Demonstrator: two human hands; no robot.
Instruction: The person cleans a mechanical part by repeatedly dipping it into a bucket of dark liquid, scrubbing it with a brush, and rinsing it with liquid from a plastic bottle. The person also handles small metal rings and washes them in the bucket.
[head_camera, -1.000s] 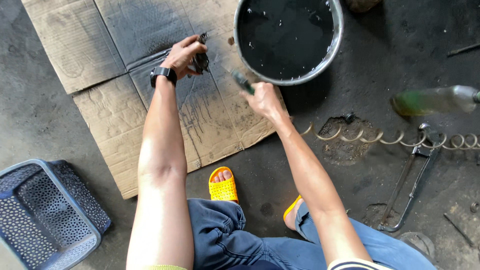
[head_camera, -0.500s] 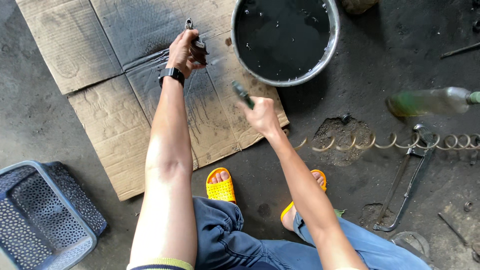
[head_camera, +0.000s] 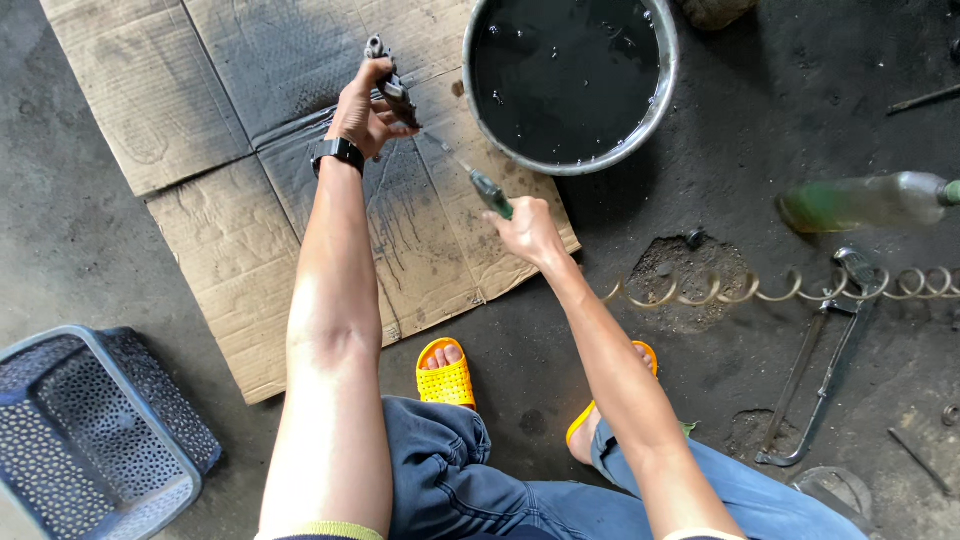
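Greasy metal part (head_camera: 390, 85) gripped in left hand (head_camera: 362, 110) fingers; right hand (head_camera: 527, 232) fingers clench a thin screwdriver (head_camera: 470, 175).

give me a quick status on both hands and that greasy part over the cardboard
Left hand grips dark metal part above the cardboard. Right hand holds screwdriver, tip at the part. Basin of black liquid close beside.

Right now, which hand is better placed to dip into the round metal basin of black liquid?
Probably the right hand: it holds the green-handled tool just below the basin's rim, while the left hand grips a dark metal part over cardboard.
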